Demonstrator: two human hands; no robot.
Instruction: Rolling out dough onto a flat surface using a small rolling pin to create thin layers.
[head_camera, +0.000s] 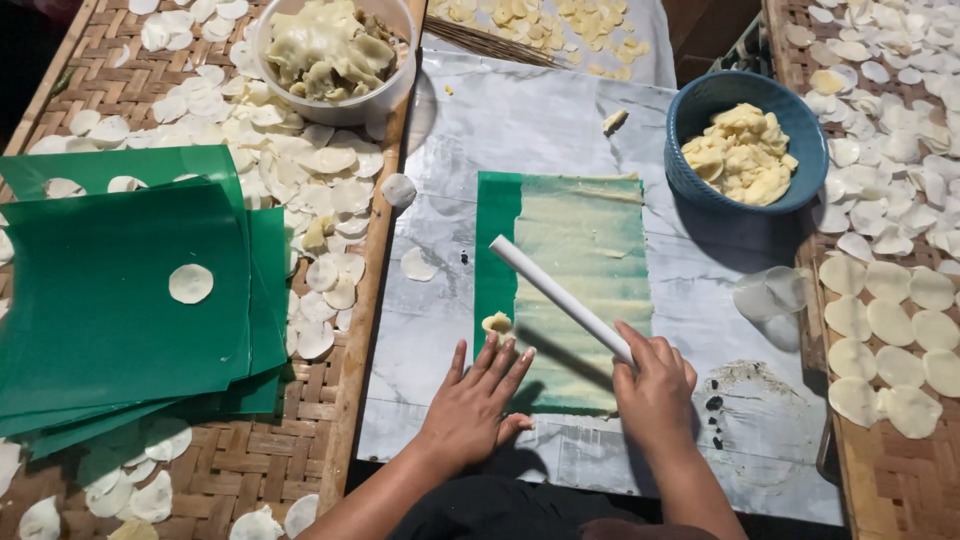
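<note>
A green plastic sheet (497, 250) lies on the grey work surface (520, 120), most of it covered by a thin pale layer of rolled dough (585, 260). My right hand (655, 385) grips the near end of a white tube roller (560, 295), which slants up and left over the dough. My left hand (480, 395) rests flat with fingers spread on the sheet's near left corner, beside a small dough lump (497, 323).
A blue bowl (745, 90) of dough pieces stands at the right and a white bowl (385, 100) of dough at the top. A stack of green sheets (120, 300) lies on the left woven tray. Several pale round discs (880, 320) cover both woven trays.
</note>
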